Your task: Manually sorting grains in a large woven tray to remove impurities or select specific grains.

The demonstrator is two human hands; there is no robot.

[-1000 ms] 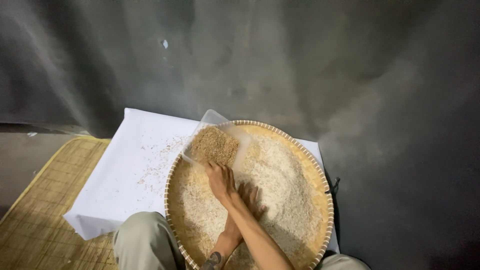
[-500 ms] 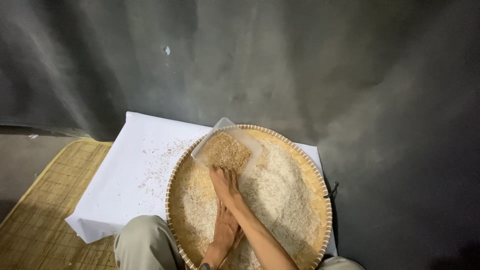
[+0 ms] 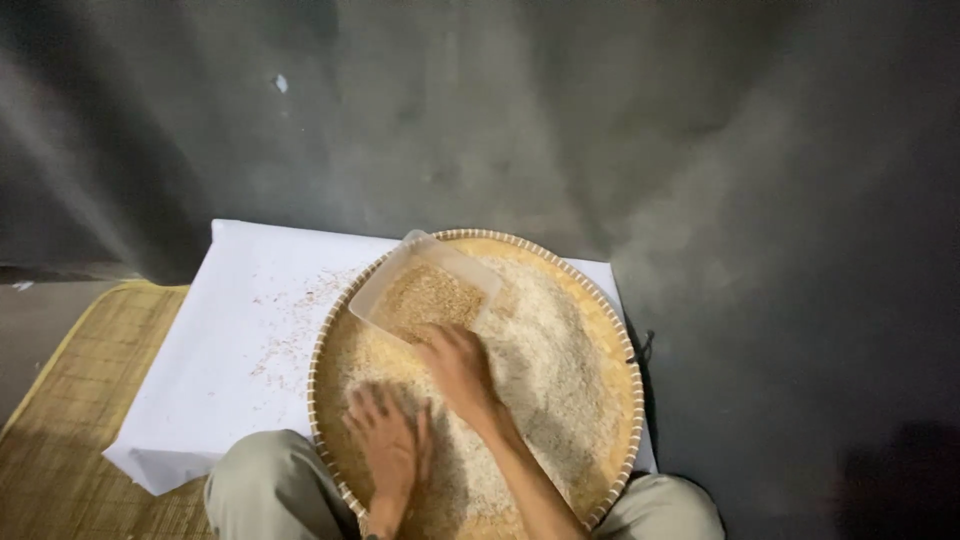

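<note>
A round woven tray (image 3: 628, 400) full of pale rice grain lies across my lap. A clear plastic container (image 3: 425, 290) holding browner grain rests tilted on the tray's upper left rim. My right hand (image 3: 460, 366) lies palm down on the grain, its fingertips touching the container's near edge. My left hand (image 3: 390, 448) is spread flat on the rice at the tray's lower left, fingers apart. Neither hand grips anything.
A white sheet (image 3: 230, 340) under the tray carries scattered grains on its left part. A woven straw mat (image 3: 70, 420) lies at the far left. Dark grey floor (image 3: 780, 250) surrounds the rest. My knees (image 3: 260, 490) show at the bottom.
My left hand has come forward onto the rice beside my right hand. The right hand stays at the container's edge, and the container has shifted slightly on the rim.
</note>
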